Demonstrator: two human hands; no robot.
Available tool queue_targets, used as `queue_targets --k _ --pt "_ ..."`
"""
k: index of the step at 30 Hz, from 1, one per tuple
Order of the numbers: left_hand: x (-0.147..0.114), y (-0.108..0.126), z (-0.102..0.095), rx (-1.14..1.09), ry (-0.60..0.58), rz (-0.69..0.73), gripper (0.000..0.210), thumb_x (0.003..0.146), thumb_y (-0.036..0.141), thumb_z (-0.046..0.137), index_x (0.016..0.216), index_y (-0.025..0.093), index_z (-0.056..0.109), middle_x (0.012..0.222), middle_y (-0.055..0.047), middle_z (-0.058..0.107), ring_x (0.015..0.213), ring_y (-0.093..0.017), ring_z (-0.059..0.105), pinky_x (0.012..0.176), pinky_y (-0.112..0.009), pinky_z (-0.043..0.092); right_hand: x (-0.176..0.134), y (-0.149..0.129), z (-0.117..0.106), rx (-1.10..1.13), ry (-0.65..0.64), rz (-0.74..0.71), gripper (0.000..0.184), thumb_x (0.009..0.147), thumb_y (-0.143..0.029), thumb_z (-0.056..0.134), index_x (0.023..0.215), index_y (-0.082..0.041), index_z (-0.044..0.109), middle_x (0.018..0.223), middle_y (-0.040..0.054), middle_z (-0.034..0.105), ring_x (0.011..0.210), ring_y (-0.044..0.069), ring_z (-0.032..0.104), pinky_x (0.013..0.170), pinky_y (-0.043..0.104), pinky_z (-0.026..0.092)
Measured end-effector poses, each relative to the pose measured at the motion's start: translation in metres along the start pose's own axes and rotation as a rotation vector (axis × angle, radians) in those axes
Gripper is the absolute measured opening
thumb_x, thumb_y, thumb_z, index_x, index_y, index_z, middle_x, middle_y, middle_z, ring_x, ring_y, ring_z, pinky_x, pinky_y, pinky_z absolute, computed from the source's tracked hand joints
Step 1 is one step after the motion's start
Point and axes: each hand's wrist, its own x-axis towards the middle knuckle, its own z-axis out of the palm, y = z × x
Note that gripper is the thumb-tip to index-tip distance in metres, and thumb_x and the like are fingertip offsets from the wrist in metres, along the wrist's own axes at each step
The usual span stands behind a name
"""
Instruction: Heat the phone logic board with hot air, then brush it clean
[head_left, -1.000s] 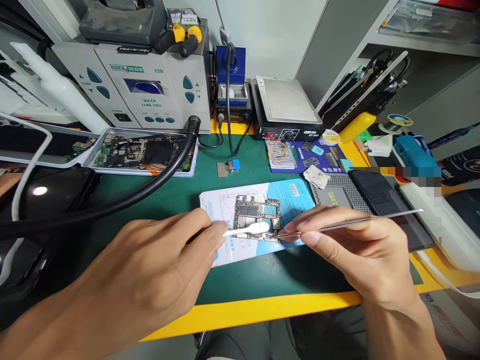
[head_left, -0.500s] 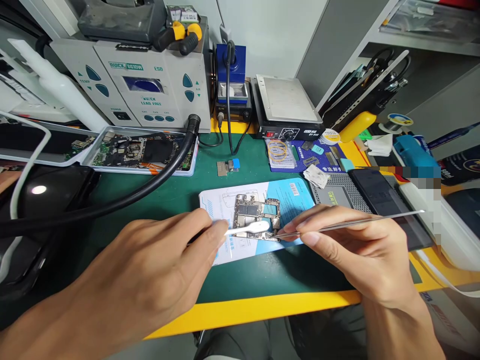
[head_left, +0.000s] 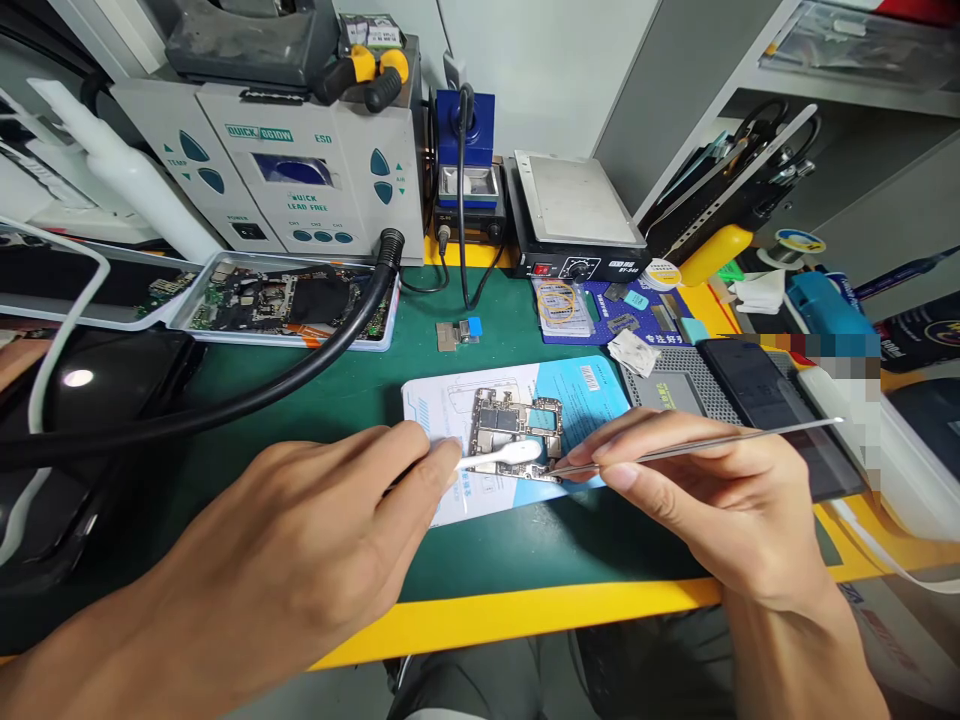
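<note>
A phone circuit board (head_left: 496,420) lies on a white and blue card (head_left: 435,400) at the middle of the green mat. My left hand (head_left: 337,530) is closed on a cotton swab (head_left: 517,452), whose white tip is over the lower part of the board. Between the thumb and fingers of my right hand (head_left: 712,490) is a pair of metal tweezers (head_left: 675,451). Their points reach the board's lower right edge, and the back end sticks out to the right. Whether the swab tip touches the board I cannot tell.
Behind stand a hot air station (head_left: 300,170) with a thick black hose (head_left: 300,375), a soldering iron holder (head_left: 466,130) and a heating plate (head_left: 577,205). A tray of boards (head_left: 281,300) is at left. A dark phone (head_left: 772,410) lies at right. Small metal parts (head_left: 457,333) rest behind the card.
The view has shifted slightly. The swab and tweezers keep nearly the same places over the board, and both hands keep their grips.
</note>
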Motion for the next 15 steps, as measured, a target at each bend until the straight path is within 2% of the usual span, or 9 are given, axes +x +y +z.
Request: queue_targets --k 4,11,15 --pt "-0.0015 0.0015 -0.0001 0.001 0.0 -0.003 0.025 0.111 -0.002 0.055 0.114 0.015 0.073 0.098 -0.009 0.086 0.084 -0.026 0.09 0.04 -0.041 0.043 0.0001 -0.0006 0.0002 -0.017 0.004 0.006 0.025 0.107 -0.012 0.091 0.108 -0.034 0.102 0.098 0.0005 0.097 0.094 0.021 0.096 0.087 0.025 0.08" --pt "-0.0008 0.0004 0.0015 0.012 -0.012 -0.003 0.027 0.112 -0.002 0.055 0.116 0.015 0.075 0.1 -0.008 0.087 0.086 -0.025 0.091 0.041 -0.042 0.042 0.0001 -0.0008 0.0007 -0.027 0.031 0.023 0.022 0.105 -0.014 0.093 0.103 -0.034 0.102 0.094 0.0021 0.096 0.088 0.024 0.095 0.08 0.03 0.081" --pt "-0.0001 0.0002 0.0024 0.002 -0.016 -0.008 0.028 0.113 -0.001 0.053 0.111 0.017 0.076 0.097 -0.006 0.087 0.089 -0.023 0.091 0.042 -0.042 0.043 0.0 -0.001 0.0008 0.004 0.027 0.049 0.021 0.105 -0.015 0.094 0.105 -0.034 0.102 0.096 0.0022 0.097 0.089 0.024 0.096 0.082 0.03 0.081"
